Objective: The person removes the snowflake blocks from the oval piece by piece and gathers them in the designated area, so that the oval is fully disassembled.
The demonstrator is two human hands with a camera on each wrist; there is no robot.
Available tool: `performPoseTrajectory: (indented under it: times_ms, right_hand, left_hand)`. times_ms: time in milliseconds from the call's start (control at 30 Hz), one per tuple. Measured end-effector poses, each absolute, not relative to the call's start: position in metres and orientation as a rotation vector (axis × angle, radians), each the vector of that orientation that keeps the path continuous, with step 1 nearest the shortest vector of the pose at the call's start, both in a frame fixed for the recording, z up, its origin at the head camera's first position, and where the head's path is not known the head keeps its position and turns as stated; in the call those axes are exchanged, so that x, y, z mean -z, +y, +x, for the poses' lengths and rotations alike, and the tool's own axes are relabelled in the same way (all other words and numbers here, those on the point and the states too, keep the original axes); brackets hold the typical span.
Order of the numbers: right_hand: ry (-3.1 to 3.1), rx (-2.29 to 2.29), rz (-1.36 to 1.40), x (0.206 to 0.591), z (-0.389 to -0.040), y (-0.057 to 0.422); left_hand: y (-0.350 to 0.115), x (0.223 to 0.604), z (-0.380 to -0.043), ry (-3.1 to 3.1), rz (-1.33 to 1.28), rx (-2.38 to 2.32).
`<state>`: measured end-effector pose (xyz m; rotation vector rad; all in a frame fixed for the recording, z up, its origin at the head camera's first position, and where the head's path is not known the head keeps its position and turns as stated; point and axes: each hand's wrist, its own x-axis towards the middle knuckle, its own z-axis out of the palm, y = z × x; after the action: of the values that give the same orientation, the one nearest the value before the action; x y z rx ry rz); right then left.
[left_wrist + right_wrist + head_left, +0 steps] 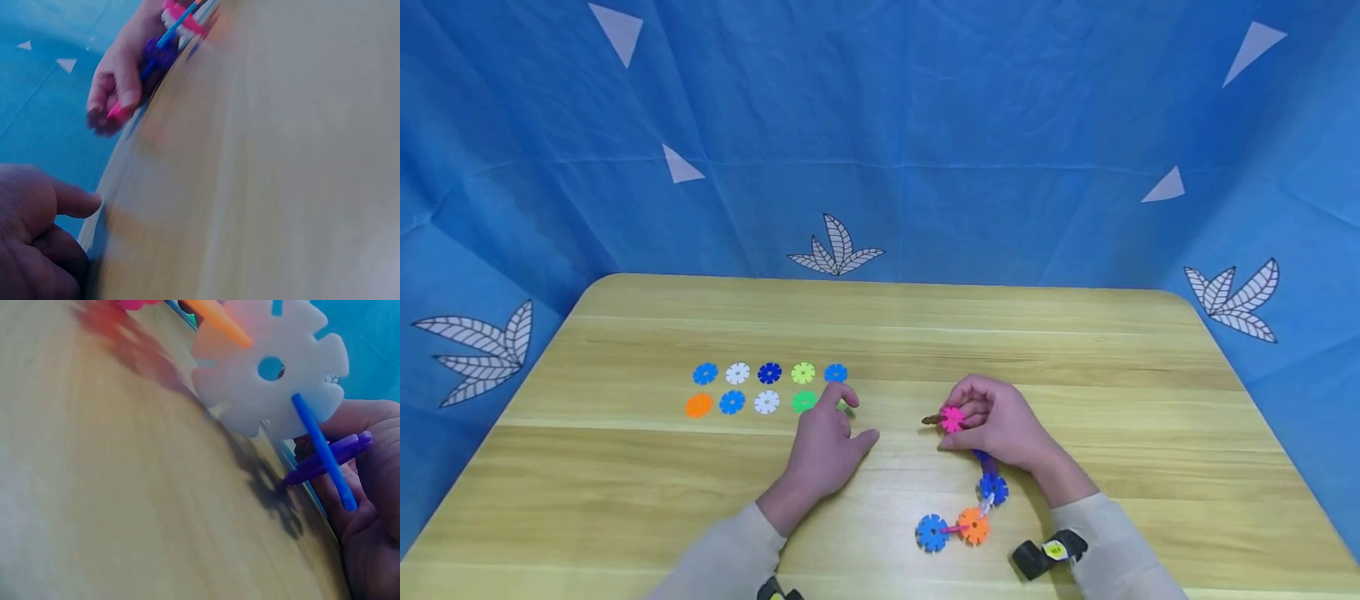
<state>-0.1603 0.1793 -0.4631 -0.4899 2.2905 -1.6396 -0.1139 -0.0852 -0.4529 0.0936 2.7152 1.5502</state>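
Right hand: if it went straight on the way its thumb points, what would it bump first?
The right hand would probably bump the left hand first, though how high each one is isn't clear.

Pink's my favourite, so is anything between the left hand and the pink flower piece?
Yes: the brown piece sticks out from the pink flower piece toward the left hand. Otherwise, nothing visible stands between.

A multicoloured chain of notched discs (993, 489) curves.

A cloth-walled booth: blue leaf-print fabric (910, 117) behind and at both sides of a wood-grain table (1075, 350).
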Motion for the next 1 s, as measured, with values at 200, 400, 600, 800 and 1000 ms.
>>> performPoseTrajectory:
  times_ms: [200, 400, 600, 800, 1000]
  right_hand:
    - [2.276, 1.637, -0.507, 0.463, -0.161, 0.18]
    - [2.289, 1.62, -0.509, 0.463, -0.161, 0.179]
    - [2.261, 1.617, -0.53, 0.463, -0.161, 0.18]
    - [2.285, 1.626, -0.611, 0.464, -0.161, 0.179]
    - [2.308, 1.614, -0.669, 0.465, -0.16, 0.178]
  left_hand:
    - [-0.065, 0.456, -0.113, 2.683, 0.253, -1.54]
    - [-0.044, 0.458, -0.115, 2.649, 0.393, -1.564]
    - [-0.032, 0.458, -0.115, 2.644, 0.417, -1.588]
    - [-0.031, 0.459, -0.115, 2.648, 0.397, -1.622]
    - [-0.033, 0.46, -0.114, 2.598, 0.387, -1.67]
